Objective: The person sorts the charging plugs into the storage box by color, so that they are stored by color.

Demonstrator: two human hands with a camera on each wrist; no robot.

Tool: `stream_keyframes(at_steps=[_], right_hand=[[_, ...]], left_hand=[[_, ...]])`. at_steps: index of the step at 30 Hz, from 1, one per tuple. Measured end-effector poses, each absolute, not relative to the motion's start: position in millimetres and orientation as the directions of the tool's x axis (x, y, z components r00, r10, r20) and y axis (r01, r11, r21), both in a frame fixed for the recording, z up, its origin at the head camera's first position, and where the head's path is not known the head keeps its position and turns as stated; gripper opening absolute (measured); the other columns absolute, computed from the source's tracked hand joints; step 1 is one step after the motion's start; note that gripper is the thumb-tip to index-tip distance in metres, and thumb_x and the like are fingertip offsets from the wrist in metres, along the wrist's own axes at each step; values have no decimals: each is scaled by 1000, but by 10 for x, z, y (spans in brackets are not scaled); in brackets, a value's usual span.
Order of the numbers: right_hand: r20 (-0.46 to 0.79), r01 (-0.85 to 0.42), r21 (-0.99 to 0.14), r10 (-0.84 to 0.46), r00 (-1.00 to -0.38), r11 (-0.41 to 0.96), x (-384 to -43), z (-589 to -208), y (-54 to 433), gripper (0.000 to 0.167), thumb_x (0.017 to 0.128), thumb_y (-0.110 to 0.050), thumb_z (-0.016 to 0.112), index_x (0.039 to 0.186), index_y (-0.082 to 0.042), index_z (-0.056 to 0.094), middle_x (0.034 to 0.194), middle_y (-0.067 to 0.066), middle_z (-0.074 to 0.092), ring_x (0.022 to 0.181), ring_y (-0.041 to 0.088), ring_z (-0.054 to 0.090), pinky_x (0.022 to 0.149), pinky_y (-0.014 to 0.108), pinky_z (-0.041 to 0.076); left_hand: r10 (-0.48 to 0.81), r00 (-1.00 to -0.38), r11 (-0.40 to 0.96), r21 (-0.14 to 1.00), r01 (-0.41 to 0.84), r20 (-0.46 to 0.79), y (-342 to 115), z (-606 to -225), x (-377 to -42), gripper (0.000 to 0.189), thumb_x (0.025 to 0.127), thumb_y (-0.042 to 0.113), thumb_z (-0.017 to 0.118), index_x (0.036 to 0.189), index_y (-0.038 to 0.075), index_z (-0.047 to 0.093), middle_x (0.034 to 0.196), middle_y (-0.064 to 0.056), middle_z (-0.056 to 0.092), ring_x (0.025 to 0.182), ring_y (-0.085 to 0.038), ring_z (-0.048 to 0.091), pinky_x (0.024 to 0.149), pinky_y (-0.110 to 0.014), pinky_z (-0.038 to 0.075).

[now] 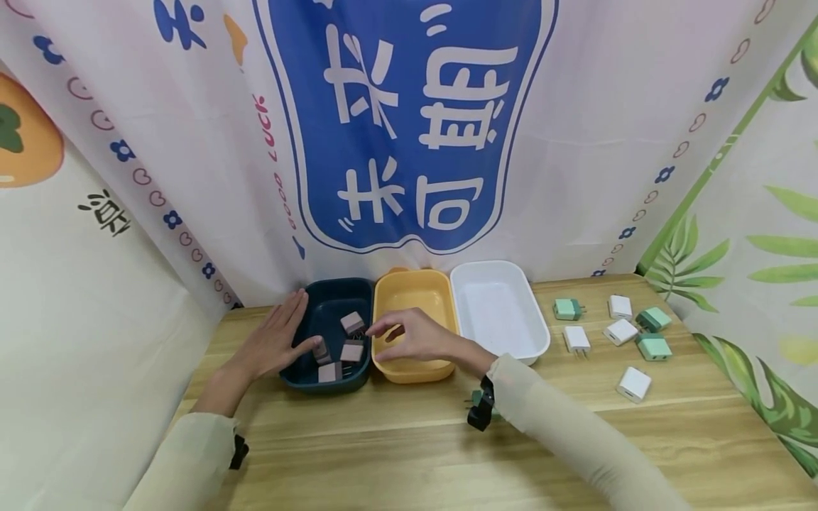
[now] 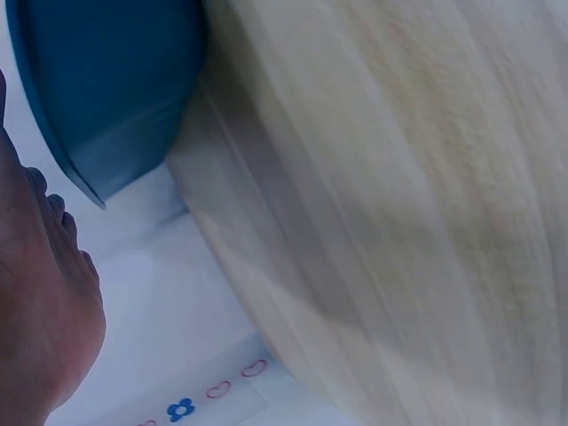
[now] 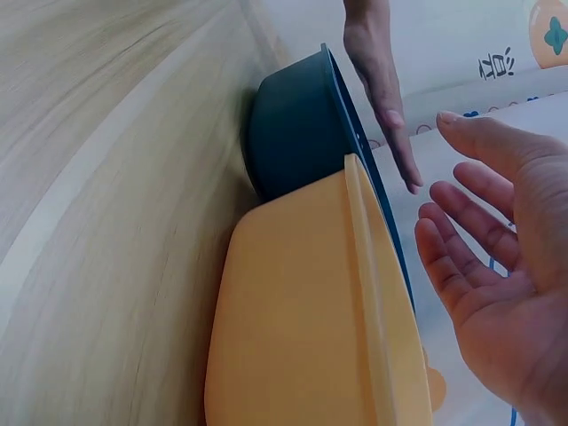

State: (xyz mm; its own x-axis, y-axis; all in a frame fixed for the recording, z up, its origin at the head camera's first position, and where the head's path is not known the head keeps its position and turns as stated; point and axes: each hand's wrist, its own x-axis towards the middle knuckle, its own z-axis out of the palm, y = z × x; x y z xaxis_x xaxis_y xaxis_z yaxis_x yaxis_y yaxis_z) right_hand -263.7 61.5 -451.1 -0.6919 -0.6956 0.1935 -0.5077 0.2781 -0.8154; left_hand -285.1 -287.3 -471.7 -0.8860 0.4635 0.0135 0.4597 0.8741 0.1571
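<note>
My left hand (image 1: 276,335) lies along the left side of a dark blue bin (image 1: 339,285), its fingers straight and the thumb reaching over the inside. Several pinkish-brown plug chargers (image 1: 352,352) lie in this bin; one is close to the left thumb. Above the yellow bin (image 1: 418,280) hovers my right hand (image 1: 415,335), thumb and fingers apart, nothing between them. In the right wrist view the right hand's fingers (image 3: 470,222) are loosely bent above the bins' rims. The left wrist view shows part of the left hand (image 2: 49,293) beside the dark blue bin.
A white bin (image 1: 498,312) stands right of the yellow one. Several white chargers (image 1: 634,384) and green chargers (image 1: 654,347) are scattered on the wooden table (image 1: 396,454) at the right. Another green charger (image 1: 476,399) is partly hidden below the right wrist. A printed curtain (image 1: 588,142) hangs behind.
</note>
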Motion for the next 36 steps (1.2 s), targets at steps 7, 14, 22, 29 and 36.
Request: stream_keyframes(at_steps=[7,14,22,29,36], right_hand=[[191,-519,-807,-705,-683,283,-2580,-4463,797,44,90,-17,87,127,0,73,127,15,74,118,26,69,98,32,60],[167,-507,-810,-714,-680,294,-2480,-4404,1006,43,90,-17,86,127,0,73,128,14,74,120,28,69,100,37,60],[185,-542,-785,-722,-667,299,-2401,-4375,1256,43,90,-19,87,125,1,73,125,16,74,117,29,70,99,42,60],[207,-589,-749,-736,-645,305,-2329,-4339,1451,42,88,-17,88,123,2,74,122,18,75,114,34,71,96,46,62],[228,-625,-713,-739,-634,316,-2253,-4345,1634,41,86,-16,90,121,0,75,119,17,76,109,35,73,92,43,63]], left_hand=[[482,-876,869,123,480,16,-2690,-4623,-2828,99,106,65,46,170,2,4,178,-19,1,164,-40,3,131,-60,6],[517,-855,850,104,517,31,-2504,-4579,-2814,98,106,66,45,169,2,7,178,-18,4,164,-39,5,131,-60,8],[544,-838,832,104,545,34,-2260,-4529,-2802,97,105,67,46,170,4,9,178,-15,5,165,-35,5,132,-57,8],[550,-835,831,102,547,0,-2075,-4541,-2805,100,104,72,44,171,7,6,179,-12,1,165,-30,1,133,-55,6],[564,-826,822,114,559,-13,-1909,-4601,-2805,100,104,72,43,171,8,6,179,-9,0,166,-28,0,133,-52,4]])
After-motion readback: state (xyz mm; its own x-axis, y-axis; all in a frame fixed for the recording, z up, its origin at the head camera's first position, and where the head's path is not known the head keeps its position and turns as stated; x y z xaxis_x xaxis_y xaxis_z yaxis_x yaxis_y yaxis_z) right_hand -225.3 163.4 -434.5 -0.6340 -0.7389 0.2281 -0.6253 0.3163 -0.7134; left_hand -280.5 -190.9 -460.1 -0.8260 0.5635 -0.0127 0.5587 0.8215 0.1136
